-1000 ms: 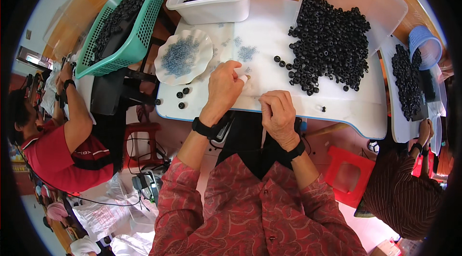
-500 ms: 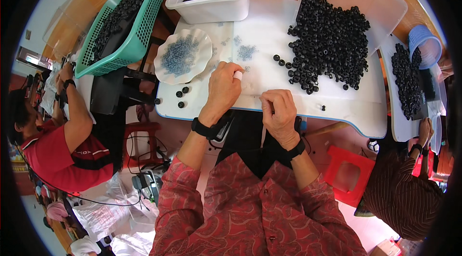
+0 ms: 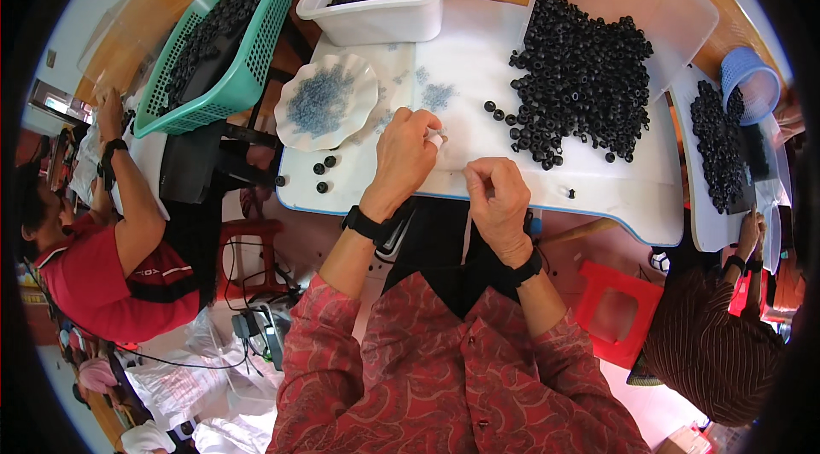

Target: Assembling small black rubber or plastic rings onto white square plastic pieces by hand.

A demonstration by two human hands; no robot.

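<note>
Left hand (image 3: pixel 401 153), just right of the plate (image 3: pixel 366 99): fingers curled in, white wrap (image 3: pixel 435 139) at the tips. Whether they meet or grip anything, can't tell from here. Right hand (image 3: pixel 499 198), farther right of the plate: fingers bent, thumb near forefinger; any part in there is hidden.

Looks like small-part handwork. My advice: keep wrists low over the table (image 3: pixel 483 44), pinch with fingertip pads, one piece at a time, light squeeze so nothing pings off.

Materials: blue bits (image 3: pixel 316 102) sit in the plate, tiny, see-through, probably slippery; second patch (image 3: pixel 438 96) right of it. Plate is white, glossy, wavy-rimmed. Black parts (image 3: pixel 585 78) heaped well right of the plate: matt, stubby, holed, rubbery I'd guess, so grippier. Loose ones (image 3: pixel 319 168) on its near side.

Beyond the plate: smooth white tub (image 3: pixel 376 25), more black parts inside. Left of it: green basket (image 3: pixel 256 44), latticed plastic.
</note>
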